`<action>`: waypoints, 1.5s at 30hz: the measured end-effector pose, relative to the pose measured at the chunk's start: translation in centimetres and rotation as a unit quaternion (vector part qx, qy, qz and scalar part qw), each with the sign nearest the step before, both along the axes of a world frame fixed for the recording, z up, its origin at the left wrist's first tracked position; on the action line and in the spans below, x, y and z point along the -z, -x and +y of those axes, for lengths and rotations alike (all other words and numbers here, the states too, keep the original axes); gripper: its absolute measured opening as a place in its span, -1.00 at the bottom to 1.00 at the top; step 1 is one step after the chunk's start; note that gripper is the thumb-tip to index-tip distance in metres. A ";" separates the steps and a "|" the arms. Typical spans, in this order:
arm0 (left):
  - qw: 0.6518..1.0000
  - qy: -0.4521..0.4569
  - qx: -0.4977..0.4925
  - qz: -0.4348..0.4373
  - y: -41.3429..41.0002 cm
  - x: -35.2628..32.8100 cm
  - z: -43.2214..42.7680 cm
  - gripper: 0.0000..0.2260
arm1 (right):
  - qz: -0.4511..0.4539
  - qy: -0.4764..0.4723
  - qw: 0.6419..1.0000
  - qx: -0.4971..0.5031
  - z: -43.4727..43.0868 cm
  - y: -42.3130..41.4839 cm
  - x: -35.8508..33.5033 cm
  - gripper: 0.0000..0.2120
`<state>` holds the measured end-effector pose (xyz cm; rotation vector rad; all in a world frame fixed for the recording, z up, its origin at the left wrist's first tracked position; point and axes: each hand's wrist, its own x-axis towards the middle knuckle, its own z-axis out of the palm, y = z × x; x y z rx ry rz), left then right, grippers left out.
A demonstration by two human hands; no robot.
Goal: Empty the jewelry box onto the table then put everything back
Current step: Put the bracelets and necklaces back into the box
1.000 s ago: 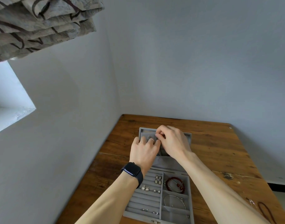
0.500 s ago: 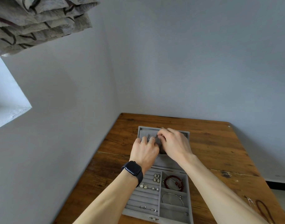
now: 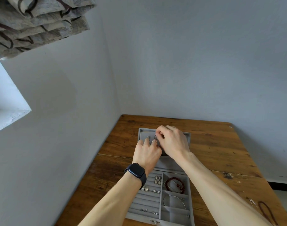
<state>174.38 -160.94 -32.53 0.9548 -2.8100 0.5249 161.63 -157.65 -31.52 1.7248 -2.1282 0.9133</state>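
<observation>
Grey jewelry box point(image 3: 144, 200) lies open on the wooden desk point(image 3: 221, 152) — left grip point(image 3: 147, 152) rests straight-fingered on its lid point(image 3: 144, 132); right grip point(image 3: 173, 142) is curled, fingertips pinched — on what, I cannot tell.

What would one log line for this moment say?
left hand: resting on lid | right hand: curled at lid, grasp unclear | box: earrings, bracelet, bangle inside

left wrist: black smartwatch point(image 3: 137, 170) worn | left hand point(image 3: 147, 152): thin silver ring point(image 3: 154, 141) worn, 1 o'clock of smartwatch | forearms bare
</observation>
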 end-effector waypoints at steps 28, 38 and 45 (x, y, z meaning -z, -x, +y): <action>0.938 -0.058 -0.024 0.341 -3.3 0.4 -2.1 -0.64 | 0.014 -0.078 0.997 -0.012 6.2 -0.1 5.4 -0.81; 0.744 -0.498 -0.088 0.436 -3.4 -0.7 -5.7 -0.24 | -0.141 -0.012 0.976 0.163 4.3 -0.2 3.5 -0.77; 0.745 -0.482 -0.084 0.452 -3.9 -0.4 -6.3 -0.28 | -0.066 -0.050 0.993 0.083 3.9 -0.9 4.5 -0.89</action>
